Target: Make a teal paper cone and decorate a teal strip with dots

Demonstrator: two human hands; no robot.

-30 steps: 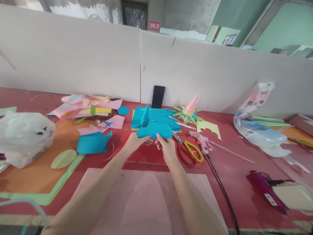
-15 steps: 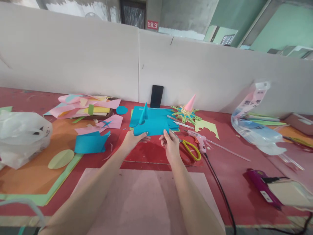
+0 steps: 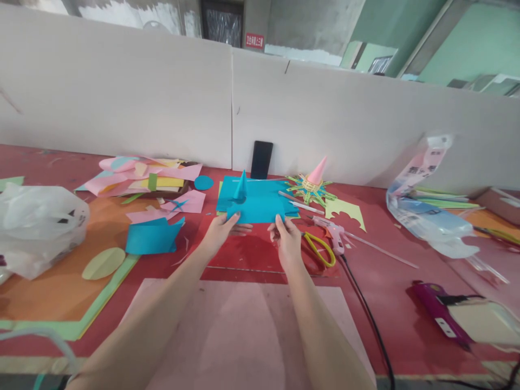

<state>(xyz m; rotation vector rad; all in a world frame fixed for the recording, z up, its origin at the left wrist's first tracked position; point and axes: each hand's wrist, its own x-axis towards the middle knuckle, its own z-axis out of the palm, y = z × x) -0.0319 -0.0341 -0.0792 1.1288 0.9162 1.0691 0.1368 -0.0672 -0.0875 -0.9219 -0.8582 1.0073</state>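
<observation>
Left hand and right hand pinch a broad, plain blue paper strip.
A pointed blue paper cone shows beyond it; yellow-handled scissors lie right, partly hidden.

Both hands are totally bare, tbh: the left hand and right hand have slim fingers, nails too tiny to make out. The left forearm and right forearm are bare too, smooth and kinda tapered, skinny toward the hands and way chunkier at the bottom edge.
</observation>
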